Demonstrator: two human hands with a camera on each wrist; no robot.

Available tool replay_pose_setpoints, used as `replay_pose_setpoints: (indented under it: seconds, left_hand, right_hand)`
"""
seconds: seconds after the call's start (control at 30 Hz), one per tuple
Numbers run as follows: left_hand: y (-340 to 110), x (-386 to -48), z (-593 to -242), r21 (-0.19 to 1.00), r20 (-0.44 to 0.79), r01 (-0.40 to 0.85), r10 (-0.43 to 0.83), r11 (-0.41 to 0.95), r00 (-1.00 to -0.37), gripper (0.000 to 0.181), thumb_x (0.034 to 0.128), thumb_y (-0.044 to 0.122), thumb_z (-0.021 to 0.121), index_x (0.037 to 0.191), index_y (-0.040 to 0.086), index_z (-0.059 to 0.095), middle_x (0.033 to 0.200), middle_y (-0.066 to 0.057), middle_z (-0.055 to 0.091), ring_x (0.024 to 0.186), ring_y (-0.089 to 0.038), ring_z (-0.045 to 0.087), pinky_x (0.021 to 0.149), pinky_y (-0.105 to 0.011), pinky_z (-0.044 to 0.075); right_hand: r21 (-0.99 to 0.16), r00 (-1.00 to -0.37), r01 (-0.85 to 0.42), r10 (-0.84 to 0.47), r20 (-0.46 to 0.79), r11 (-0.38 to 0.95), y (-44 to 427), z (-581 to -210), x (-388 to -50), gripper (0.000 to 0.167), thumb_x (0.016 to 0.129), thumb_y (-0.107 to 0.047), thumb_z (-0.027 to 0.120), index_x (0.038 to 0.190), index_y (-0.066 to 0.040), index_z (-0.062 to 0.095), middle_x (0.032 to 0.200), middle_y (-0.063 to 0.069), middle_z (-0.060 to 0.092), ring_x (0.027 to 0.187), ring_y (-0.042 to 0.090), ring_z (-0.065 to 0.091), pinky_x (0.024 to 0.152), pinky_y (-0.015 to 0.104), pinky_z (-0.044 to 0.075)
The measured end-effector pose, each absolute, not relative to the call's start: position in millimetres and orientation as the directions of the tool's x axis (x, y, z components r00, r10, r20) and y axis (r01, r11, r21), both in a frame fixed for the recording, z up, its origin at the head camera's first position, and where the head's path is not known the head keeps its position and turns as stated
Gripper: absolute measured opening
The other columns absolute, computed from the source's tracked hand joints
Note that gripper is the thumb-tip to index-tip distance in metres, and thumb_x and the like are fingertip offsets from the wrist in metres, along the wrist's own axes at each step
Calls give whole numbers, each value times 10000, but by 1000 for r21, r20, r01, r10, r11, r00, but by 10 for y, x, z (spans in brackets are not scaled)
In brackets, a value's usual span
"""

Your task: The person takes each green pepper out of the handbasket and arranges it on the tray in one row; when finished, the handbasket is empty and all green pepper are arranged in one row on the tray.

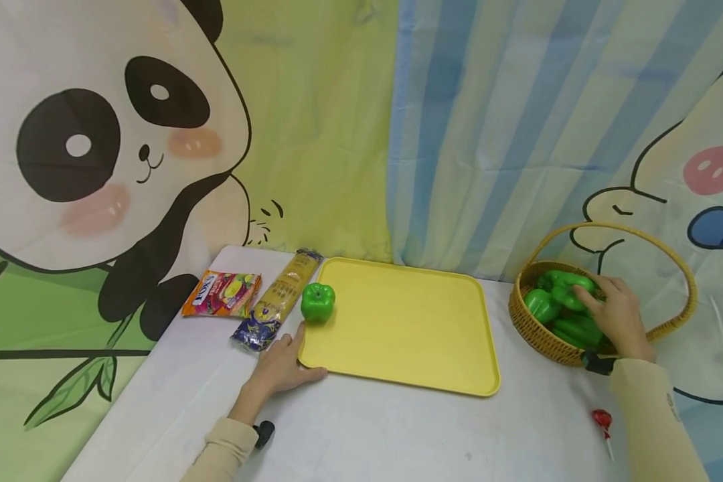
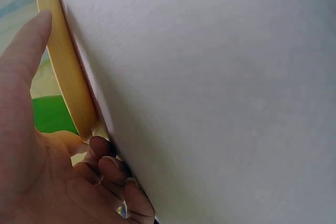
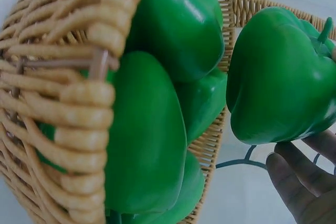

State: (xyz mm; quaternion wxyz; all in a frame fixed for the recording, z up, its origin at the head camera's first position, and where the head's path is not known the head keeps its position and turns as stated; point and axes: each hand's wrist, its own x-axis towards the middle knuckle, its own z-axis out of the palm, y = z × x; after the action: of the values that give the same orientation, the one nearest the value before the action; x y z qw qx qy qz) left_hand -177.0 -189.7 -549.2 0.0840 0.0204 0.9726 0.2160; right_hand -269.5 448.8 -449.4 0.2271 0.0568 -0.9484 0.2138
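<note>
A green bell pepper (image 3: 283, 77) is in my right hand (image 1: 622, 314), its fingers (image 3: 299, 174) against the pepper's side, over the wicker basket (image 1: 533, 333). More green peppers (image 3: 144, 135) lie inside the basket. My left hand (image 1: 279, 365) rests at the near left corner of the yellow tray (image 1: 404, 325). Its thumb (image 2: 29, 43) lies along the tray's front edge, the index finger reaches up the left side, and the other fingers bend loosely by the table. One green bell pepper (image 1: 318, 302) sits on the tray's left edge, just beyond this hand.
Left of the tray lie a long pasta packet (image 1: 280, 298) and an orange candy bag (image 1: 223, 293). A red lollipop (image 1: 602, 420) is on the white table in front of the basket. The basket's handle (image 1: 614, 229) arches high, and a printed curtain (image 1: 446, 134) hangs behind.
</note>
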Motion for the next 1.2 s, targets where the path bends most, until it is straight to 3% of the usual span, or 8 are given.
replay_pose_setpoints:
  seconds: [0.23,0.43,0.6,0.77,0.83,1.03,1.2]
  left_hand:
    - [-1911,-1737,-5487,408,-156,0,70,913,-985,1232,715,733,748,1612,91,199,1115,-110,578,899,-198,501,854,-467,452]
    - [-1920,-1748,-5483,399,-149,13,79,917,-986,1239,715,739,743,1613,90,188,1114,-118,578,892,-209,500,849,-478,451]
    - [-1920,-1751,-5483,407,-148,11,78,913,-986,1244,708,737,748,1613,92,188,1126,-122,580,915,-218,512,887,-527,457]
    - [-1914,-1758,-5484,411,-149,9,77,912,-986,1247,709,738,747,1614,89,186,1114,-117,579,917,-217,512,889,-526,460]
    - [-1913,-1762,-5489,409,-149,10,78,912,-986,1248,708,739,747,1613,87,187,1109,-115,579,911,-214,508,878,-516,459]
    - [-1903,-1765,-5489,411,-157,4,76,912,-985,1246,709,745,740,1614,91,187,1128,-123,580,924,-218,514,889,-520,459]
    - [-1892,-1757,-5466,415,-154,6,77,910,-985,1238,712,742,740,1611,84,198,1128,-128,582,929,-223,518,893,-523,459]
  right_hand:
    - [-356,-863,-247,-38,503,902,4365,-4558,-2650,477,991,-250,643,1338,70,574,1203,400,551,1077,559,509,860,687,406]
    - [-306,-757,-373,-97,646,876,4268,-4638,-2649,356,928,-114,710,1202,102,643,1089,357,617,978,485,557,798,520,390]
    - [-269,-711,-429,-139,689,862,4183,-4607,-2671,339,901,-80,730,1180,99,658,1086,346,640,934,452,566,782,404,392]
    - [-267,-733,-434,-165,660,860,4066,-4558,-2676,334,898,-73,732,1186,79,658,1052,302,637,851,395,564,719,204,353]
    - [-271,-741,-435,-170,650,859,4004,-4544,-2670,337,905,-89,729,1197,63,655,1064,287,635,883,402,577,729,199,356]
    - [-202,-669,-517,-246,702,832,3820,-4505,-2700,388,836,-25,772,1199,65,666,1027,276,661,890,404,617,756,244,391]
    - [-256,-733,-488,-232,639,834,3679,-4470,-2687,369,905,-90,730,1241,41,650,1099,258,662,921,398,631,768,215,436]
